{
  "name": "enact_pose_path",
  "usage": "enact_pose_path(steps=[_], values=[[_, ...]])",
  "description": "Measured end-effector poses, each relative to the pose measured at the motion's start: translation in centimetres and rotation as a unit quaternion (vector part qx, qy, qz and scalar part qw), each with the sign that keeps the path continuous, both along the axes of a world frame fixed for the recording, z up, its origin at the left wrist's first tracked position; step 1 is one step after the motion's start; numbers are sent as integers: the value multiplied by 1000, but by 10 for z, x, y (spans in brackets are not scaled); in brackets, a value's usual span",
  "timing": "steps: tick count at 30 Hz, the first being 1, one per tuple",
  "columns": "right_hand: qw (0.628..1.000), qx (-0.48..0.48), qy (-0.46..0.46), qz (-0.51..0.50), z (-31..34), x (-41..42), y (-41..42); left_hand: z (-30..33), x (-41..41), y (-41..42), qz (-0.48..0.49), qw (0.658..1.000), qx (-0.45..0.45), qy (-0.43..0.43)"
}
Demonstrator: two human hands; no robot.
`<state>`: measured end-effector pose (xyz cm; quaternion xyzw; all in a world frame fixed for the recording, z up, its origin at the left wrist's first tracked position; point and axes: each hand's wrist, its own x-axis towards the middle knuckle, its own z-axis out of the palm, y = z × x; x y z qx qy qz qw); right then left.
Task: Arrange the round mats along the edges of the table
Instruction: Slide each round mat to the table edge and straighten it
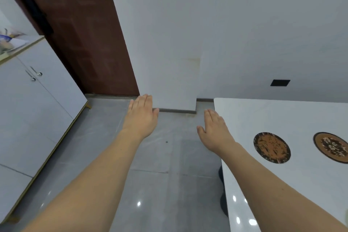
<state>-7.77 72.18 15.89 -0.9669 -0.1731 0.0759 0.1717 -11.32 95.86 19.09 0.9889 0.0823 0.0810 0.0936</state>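
Meanwhile, mat (271,147) lies right of empty fingers (211,114).

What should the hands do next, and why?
Probably move the right hand rightward onto the nearer round mat. Both hands are open and empty, the left hand is over the floor, and two mats lie on the white table.

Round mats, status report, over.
Left hand and right hand open, empty, off the table. Two round mats flat on it, untouched. Nothing blocking.
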Motion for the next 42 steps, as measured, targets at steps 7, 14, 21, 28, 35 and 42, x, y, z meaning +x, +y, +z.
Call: enact_pose_path(steps=[7,14,21,28,35,42], values=[[999,-7,3,-42,-9,71,58,-15,100,64,-34,999,-4,22],[984,-4,27,-174,-11,116,29,-32,208,39,-134,990,-3,53],[926,96,67,-360,-17,116,-78,-29,277,-95,-272,961,-1,37],[796,185,101,-567,-68,88,-170,-65,302,-223,-397,898,-7,189],[682,174,112,-702,-167,92,-220,-165,311,-342,-493,821,-6,287],[693,-3,1,-721,-264,106,-230,-281,313,-403,-540,821,9,185]])
